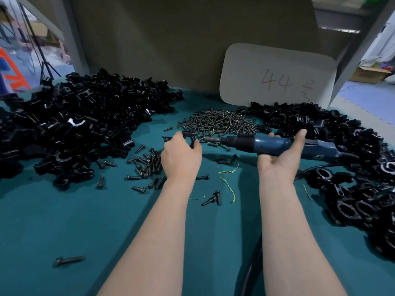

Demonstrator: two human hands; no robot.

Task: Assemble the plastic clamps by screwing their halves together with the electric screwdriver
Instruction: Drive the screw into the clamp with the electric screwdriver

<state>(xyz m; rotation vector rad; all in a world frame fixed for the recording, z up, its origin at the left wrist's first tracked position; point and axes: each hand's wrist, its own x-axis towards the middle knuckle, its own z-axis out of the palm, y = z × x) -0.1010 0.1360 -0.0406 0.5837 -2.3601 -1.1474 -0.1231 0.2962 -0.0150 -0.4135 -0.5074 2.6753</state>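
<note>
Clamp (189,138), black plastic: gripped in left hand (181,157). Electric screwdriver (269,144): right hand (280,155) curled round it palm-up, bit just beside clamp, over teal counter (64,221).

Teal mat (64,221) under my arms, glossy black clamp halves (74,124), dull dark-grey screws (220,122), my blue screwdriver (275,145) with black nose, black cable (250,263), pale grey card (277,75) pencilled 44, yellow-green thread scraps (227,184).

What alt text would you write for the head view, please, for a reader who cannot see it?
A person's left hand grips a clamp while the right hand holds a blue electric screwdriver, its bit pointing at it. Black clamp parts and screws lie heaped on the teal table.
</note>
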